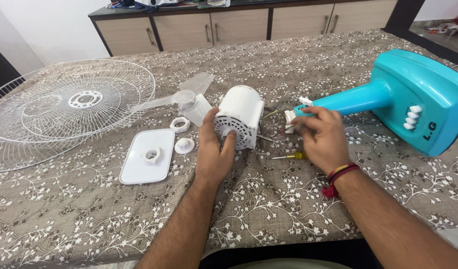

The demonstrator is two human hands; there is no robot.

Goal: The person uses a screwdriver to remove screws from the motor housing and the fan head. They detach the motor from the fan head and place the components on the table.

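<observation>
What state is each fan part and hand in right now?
Motor housing: detached, lying on its side.
Left hand: gripping the motor housing.
Right hand: at the stand's neck joint; grip unclear.
Teal stand: lying on its side.
Wire grille: removed, flat.
Clear blade: removed.
Screwdriver: lying unused.

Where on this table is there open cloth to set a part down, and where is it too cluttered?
Bare tablecloth runs from the white motor housing back to the far edge, and along the near edge on both sides of the forearms. It is crowded around the left hand and right hand: clear blade, white plate, screwdriver, teal stand.
</observation>
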